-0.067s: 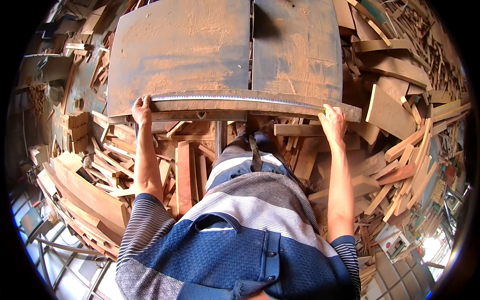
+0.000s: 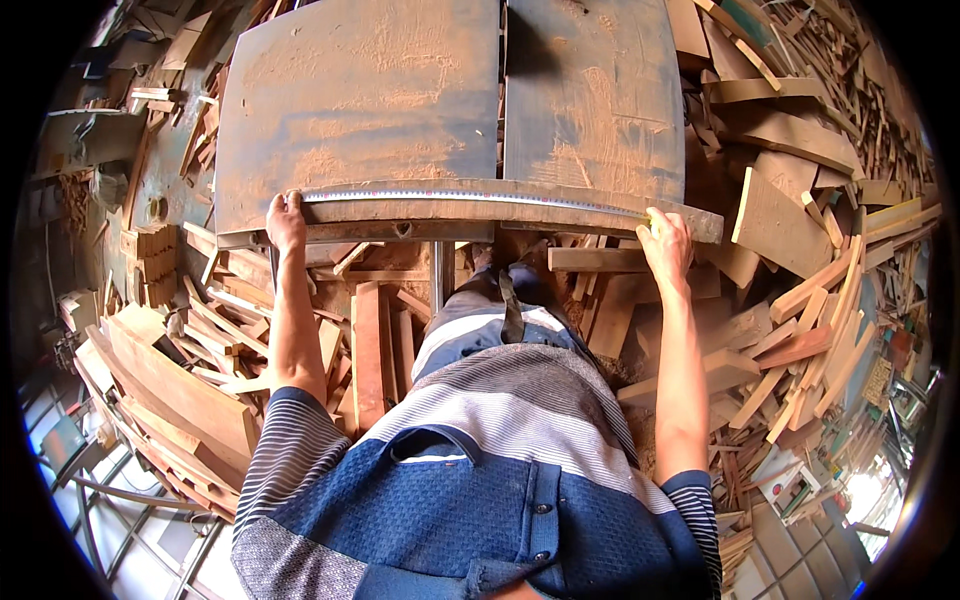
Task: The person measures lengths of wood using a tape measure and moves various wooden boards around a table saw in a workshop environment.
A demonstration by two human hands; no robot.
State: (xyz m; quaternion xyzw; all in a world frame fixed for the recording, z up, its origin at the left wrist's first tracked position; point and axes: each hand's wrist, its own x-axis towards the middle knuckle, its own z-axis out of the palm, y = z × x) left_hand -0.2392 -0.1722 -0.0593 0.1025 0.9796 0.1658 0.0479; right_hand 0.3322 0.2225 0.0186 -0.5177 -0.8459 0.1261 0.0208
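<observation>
offcuts (image 2: 800,350) heaped right of the sawdust-covered table (image 2: 360,120), boards (image 2: 190,385) stacked lower left, reddish plank (image 2: 367,350) below the near edge. measuring tape (image 2: 450,196) lies along a wooden beam (image 2: 450,211) at that edge, between 2 hands. both arms reach forward: left hand (image 2: 286,222) has fingers closed on the tape's left end; right hand (image 2: 667,245) has fingers curled at its right end, cannot tell if clamped.

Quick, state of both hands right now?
Left hand: closed on the measuring tape's left end, over the wooden board.
Right hand: closed on the tape's right end.
</observation>
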